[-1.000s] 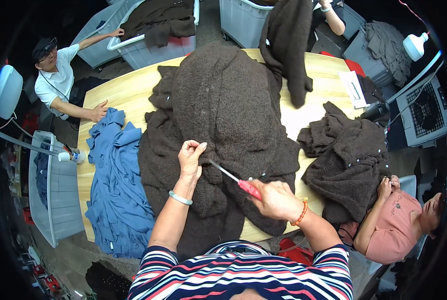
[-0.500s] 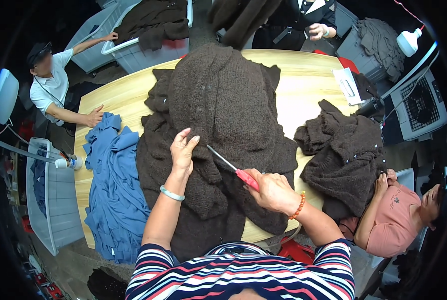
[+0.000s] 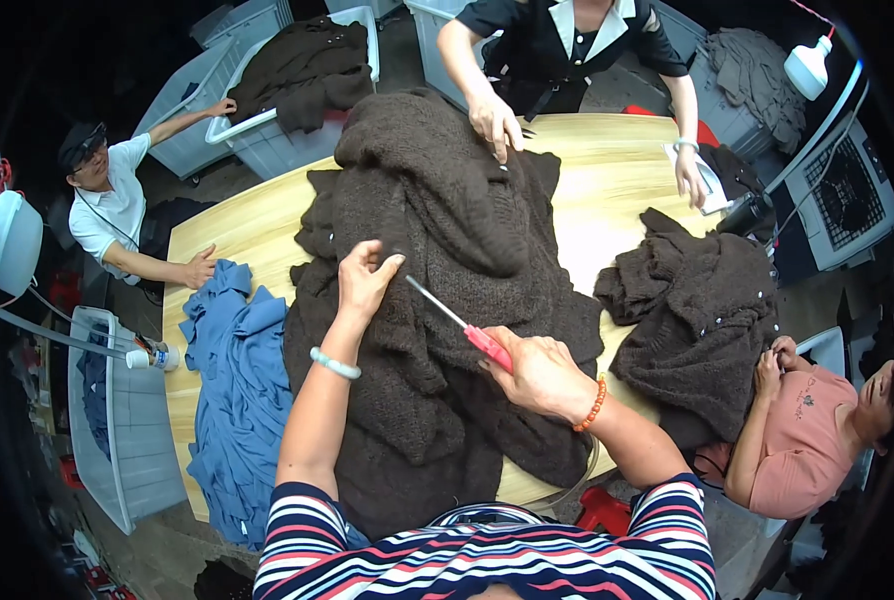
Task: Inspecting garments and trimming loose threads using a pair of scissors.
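Observation:
My right hand (image 3: 545, 380) is closed around a red-handled tool with a slim metal shaft (image 3: 437, 302); whether it is a screwdriver or closed scissors I cannot tell. Its tip points up and left, toward my left hand (image 3: 365, 285). That hand is raised over the garments, thumb apart from the curled fingers, with nothing visible in it. Beneath both hands lies a big heap of dark brown knitted garments (image 3: 397, 400). Across the table, a co-worker's hand (image 3: 495, 122) touches the far part of this heap.
Blue garments (image 3: 237, 400) lie on the wooden table (image 3: 607, 180) at left, near another person's hand (image 3: 200, 268). More brown knitwear (image 3: 687, 320) is at right, beside a person in pink (image 3: 802, 440). Lamps (image 3: 809, 68) and grey bins (image 3: 127, 430) stand around the table.
The co-worker across the table has let down a dark brown garment onto the heap's far part and now leans over it. My hands have shifted only slightly.

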Demonstrator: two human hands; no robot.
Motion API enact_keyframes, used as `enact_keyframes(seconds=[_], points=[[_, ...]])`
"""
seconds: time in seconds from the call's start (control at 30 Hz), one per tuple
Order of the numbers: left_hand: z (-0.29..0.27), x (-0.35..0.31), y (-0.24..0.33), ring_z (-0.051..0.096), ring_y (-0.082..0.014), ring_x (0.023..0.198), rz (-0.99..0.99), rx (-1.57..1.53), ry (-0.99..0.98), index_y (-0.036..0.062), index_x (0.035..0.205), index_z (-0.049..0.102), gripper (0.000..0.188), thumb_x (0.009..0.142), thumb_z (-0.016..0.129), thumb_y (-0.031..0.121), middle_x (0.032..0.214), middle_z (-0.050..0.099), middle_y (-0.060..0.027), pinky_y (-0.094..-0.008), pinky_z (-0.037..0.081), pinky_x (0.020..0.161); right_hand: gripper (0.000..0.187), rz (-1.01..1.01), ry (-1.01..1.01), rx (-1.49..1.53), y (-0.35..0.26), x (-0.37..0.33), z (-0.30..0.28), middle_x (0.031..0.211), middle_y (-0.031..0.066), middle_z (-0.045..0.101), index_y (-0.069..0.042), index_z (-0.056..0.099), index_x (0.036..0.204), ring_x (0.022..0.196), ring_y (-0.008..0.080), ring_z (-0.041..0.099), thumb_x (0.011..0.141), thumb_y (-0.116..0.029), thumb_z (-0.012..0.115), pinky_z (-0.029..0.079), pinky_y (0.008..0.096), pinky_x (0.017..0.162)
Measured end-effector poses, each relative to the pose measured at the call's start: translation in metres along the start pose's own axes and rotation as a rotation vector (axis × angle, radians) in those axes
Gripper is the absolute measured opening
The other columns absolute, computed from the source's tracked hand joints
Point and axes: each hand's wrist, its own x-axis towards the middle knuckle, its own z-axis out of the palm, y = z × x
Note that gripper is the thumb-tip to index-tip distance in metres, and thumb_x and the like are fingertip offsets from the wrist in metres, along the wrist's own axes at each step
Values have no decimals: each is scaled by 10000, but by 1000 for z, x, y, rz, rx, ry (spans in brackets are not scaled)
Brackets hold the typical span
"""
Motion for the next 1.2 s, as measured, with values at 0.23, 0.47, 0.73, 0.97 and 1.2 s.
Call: enact_keyframes(seconds=[0.23, 0.47, 0.73, 0.97, 1.2], points=[[-3, -12, -18, 560, -48, 735, -133, -341, -115, -12, 890, 676, 54, 867, 689, 35, 844, 647, 30, -210, 464, 670, 263, -15, -119, -121, 1, 17, -5, 805, 241, 665, -22, 589, 1048, 837, 410, 666, 898, -238, 585, 509, 517, 758], [-12, -2, -7, 620, -93, 825, -215, -495, -61, -41, 1040, 649, 217, 866, 713, 72, 957, 677, -43, -238, 507, 762, 284, -20, -55, -74, 8, 24, -8, 818, 244, 665, -28, 568, 1098, 835, 420, 660, 896, -227, 581, 510, 517, 765], [0, 71, -1, 582, -85, 706, 58, 277, 89, -30, 941, 683, 224, 820, 720, 155, 791, 674, -23, -263, 478, 646, 322, 66, 42, -97, 0, 47, -22, 808, 215, 661, -81, 558, 1164, 823, 433, 644, 907, -270, 602, 504, 510, 758], [-4, 42, -9, 543, -36, 749, -12, -280, -96, -24, 949, 698, 91, 885, 678, 37, 855, 656, 35, -201, 443, 663, 285, 31, 20, -139, -1, 73, -21, 845, 227, 667, -60, 582, 1060, 853, 439, 643, 893, -290, 606, 499, 519, 790], [-10, 24, -15, 597, -67, 801, -55, -340, -108, -7, 1003, 697, 133, 873, 681, 21, 920, 685, 2, -215, 471, 750, 284, -26, -96, -155, -4, 68, -12, 843, 238, 660, -48, 583, 1008, 861, 429, 644, 872, -292, 635, 500, 512, 782]])
